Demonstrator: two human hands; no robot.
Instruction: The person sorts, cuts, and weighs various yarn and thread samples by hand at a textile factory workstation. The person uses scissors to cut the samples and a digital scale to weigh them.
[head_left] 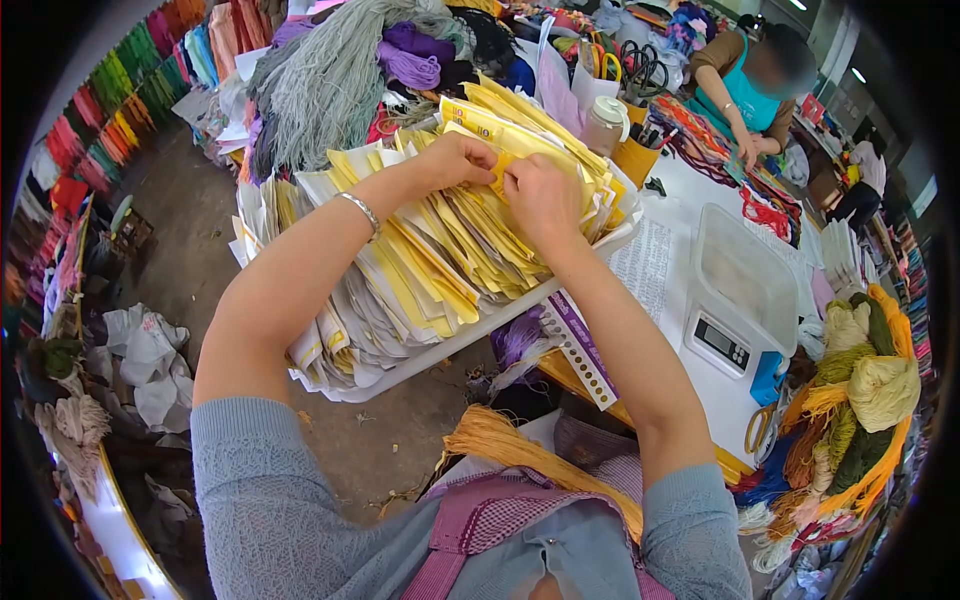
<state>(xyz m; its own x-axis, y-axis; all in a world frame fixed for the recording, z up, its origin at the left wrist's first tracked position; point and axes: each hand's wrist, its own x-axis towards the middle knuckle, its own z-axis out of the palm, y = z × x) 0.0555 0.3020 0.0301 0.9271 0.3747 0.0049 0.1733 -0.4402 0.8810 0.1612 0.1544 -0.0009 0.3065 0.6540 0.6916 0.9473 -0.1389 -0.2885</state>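
Note:
A long white plastic bin [425, 358] is tightly packed with upright yellow and white paper envelopes [400, 265]. Over its far half, my left hand [458, 163] is closed, thumb and fingers pinching a yellow envelope [501, 172]. My right hand [546, 205] is close beside it, fingers curled on the same envelope's other side. Its lower part is hidden among the packed envelopes and behind my fingers. A metal bracelet [362, 212] circles my left wrist.
Grey yarn hanks [335, 85] are heaped behind the bin. To the right are a digital scale [718, 345] with a clear tray [745, 270], scissors [760, 430] and coloured skeins [850, 400]. Orange yarn [530, 455] lies across my lap. A co-worker [750, 90] sits across the table.

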